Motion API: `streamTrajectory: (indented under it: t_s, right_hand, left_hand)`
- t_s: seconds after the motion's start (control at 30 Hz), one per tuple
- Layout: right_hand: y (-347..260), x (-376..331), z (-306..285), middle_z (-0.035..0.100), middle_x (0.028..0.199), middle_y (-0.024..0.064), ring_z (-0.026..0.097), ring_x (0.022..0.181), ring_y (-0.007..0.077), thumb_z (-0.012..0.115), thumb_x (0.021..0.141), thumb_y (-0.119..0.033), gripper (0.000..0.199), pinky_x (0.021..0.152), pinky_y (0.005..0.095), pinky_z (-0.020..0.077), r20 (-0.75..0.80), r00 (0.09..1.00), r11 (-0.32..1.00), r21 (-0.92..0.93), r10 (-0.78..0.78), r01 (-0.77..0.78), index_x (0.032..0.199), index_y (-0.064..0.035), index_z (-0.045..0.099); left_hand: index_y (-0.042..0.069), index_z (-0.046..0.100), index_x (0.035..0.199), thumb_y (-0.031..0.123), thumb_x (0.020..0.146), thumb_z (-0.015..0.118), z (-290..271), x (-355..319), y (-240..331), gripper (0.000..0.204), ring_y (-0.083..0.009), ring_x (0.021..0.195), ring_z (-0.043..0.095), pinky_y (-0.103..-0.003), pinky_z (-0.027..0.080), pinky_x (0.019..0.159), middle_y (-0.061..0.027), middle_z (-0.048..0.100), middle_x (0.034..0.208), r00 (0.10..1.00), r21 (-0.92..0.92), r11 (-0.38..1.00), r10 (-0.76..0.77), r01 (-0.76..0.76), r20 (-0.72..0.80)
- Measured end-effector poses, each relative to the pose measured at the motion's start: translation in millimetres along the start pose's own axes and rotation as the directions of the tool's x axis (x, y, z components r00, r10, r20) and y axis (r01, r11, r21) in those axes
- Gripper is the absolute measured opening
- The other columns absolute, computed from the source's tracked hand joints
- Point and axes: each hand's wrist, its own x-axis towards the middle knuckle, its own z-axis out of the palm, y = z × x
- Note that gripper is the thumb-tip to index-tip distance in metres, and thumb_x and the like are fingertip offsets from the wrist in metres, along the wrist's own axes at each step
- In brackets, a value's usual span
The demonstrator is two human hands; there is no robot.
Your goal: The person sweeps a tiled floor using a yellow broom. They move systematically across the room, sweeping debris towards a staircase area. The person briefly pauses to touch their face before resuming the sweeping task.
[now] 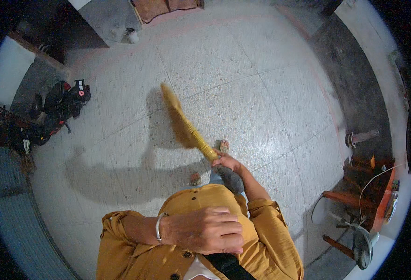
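A soft broom [198,139] with a yellow ribbed grip slants across in front of me, its brown bristle end pointing to the far left. Around the grip, near its dark grey butt end, my right hand [227,162] is closed. The bristles look blurred above the speckled tile floor [224,102]. Held before my chest, my left hand [211,230] has its fingers curled in, over a black strap [228,266]; whatever it may hold is hidden. A silver bangle [158,227] circles that wrist. My feet show below the broom.
Black and red bag-like items [63,105] lie along the left wall. A pedestal fan [364,247] stands at the right, beside reddish-brown wooden furniture [385,198]. A small whitish object [131,36] sits by the far wall, near a brown curtain [168,8].
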Motion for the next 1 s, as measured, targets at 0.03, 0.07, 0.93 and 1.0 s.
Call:
streamTrajectory:
  t_s: [0.03,0.07,0.93,1.0]
  right_hand:
    - [3.9,11.8,-6.9,0.058,0.090,0.0083,0.055,0.083,0.0148,0.064,0.068,-0.011,0.069,0.073,0.0255,0.0440,0.049,0.998,0.996,-0.088,-0.026,0.031,0.128,-0.0004,0.031]
    - [6.2,17.7,-21.9,0.058,0.088,0.0076,0.055,0.081,0.0139,0.065,0.067,-0.013,0.071,0.071,0.0255,0.0442,0.048,0.999,0.987,-0.156,-0.025,0.032,0.128,-0.0005,0.031]
    - [-109.7,-90.3,-248.6,0.054,0.078,0.0081,0.053,0.060,0.0162,0.061,0.063,0.001,0.082,0.049,0.0296,0.0457,-0.844,0.535,0.980,0.082,-0.028,0.180,0.134,-0.0068,0.021]
    - [-93.3,-93.9,-214.6,0.051,0.077,0.0066,0.051,0.059,0.0160,0.063,0.062,0.000,0.083,0.049,0.0286,0.0453,-0.935,0.353,0.993,0.079,0.043,0.089,0.133,-0.0064,0.020]
  left_hand:
    - [0.006,0.052,0.072,0.024,0.075,0.064,-4.0,9.4,-7.7,0.022,-0.0179,0.067,0.053,-0.029,0.042,0.057,-0.0018,0.051,0.071,1.000,0.009,1.000,0.000,0.000,-0.002]
    - [0.006,0.052,0.072,0.024,0.074,0.064,-7.7,20.3,-16.0,0.022,-0.0180,0.067,0.053,-0.029,0.042,0.057,-0.0021,0.052,0.072,1.000,0.017,1.000,0.001,-0.001,-0.004]
    - [0.006,0.053,0.075,0.023,0.076,0.062,-128.1,196.0,-179.7,0.020,-0.0200,0.067,0.052,-0.030,0.042,0.056,-0.0046,0.051,0.076,0.992,-0.316,0.946,0.101,-0.070,0.081]
    - [0.006,0.053,0.075,0.023,0.077,0.061,-142.6,199.7,-193.5,0.019,-0.0199,0.066,0.051,-0.030,0.041,0.055,-0.0046,0.051,0.076,0.982,-0.368,0.923,0.163,-0.117,0.097]
